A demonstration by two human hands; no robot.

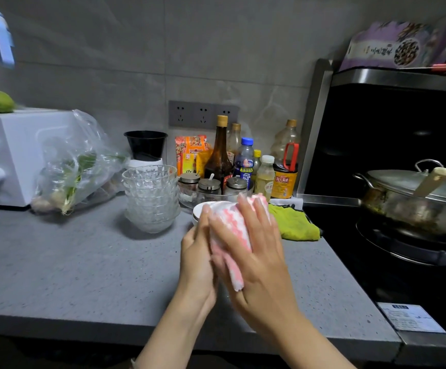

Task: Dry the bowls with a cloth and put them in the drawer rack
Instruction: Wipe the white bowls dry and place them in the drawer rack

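A grey speckled surface fills the lower frame. At right is a black stove carrying one lidded steel pot, and at left one white toaster oven. In the centre stands one upright stack of clear glass bowls, about six though the layers blur, apparently waiting to be dried. Just right of it, the left hand grips one white bowl by its rim, steadying it so the right hand, fingers flat and spread, can press one pink-and-white cloth against it. One green rag lies beyond them. Three lidded seasoning jars stand behind. No drawer rack is visible.
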